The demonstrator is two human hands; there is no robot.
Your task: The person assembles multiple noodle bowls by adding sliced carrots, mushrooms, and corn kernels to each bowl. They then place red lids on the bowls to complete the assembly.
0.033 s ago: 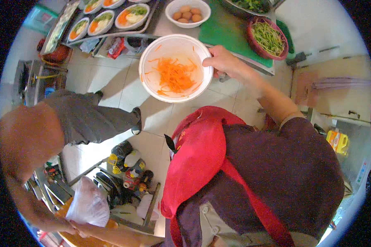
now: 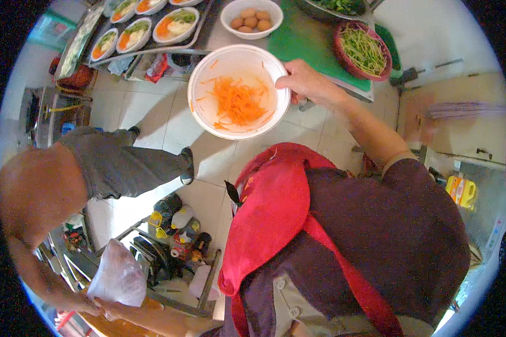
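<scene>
My right hand (image 2: 306, 83) grips the rim of a white bowl (image 2: 199, 115), thumb over the edge. Shredded carrot (image 2: 239, 104) lies spread over the bowl's bottom, a few shreds stuck to its wall. The bowl is in the air over the floor, just in front of the counter. Out to my left at the lower edge, my left hand (image 2: 115, 309) meets another person's hand (image 2: 90, 303) at the top of a whitish plastic bag (image 2: 118, 275). My fingers look closed on the bag's top; the bag hangs below both hands. Its contents cannot be made out.
A tray (image 2: 194, 42) on the counter holds several filled bowls (image 2: 175, 25). Nearby are a bowl of eggs (image 2: 252, 21), a green board (image 2: 289, 45) and a red basket of green stalks (image 2: 362, 50). The other person (image 2: 45, 180) stands left, beside shelving with bottles (image 2: 177, 216).
The plastic bag has swung and now hangs narrower, the two hands still meeting at its top. The carrot bowl in my right hand has hardly moved. My view has shifted slightly.
</scene>
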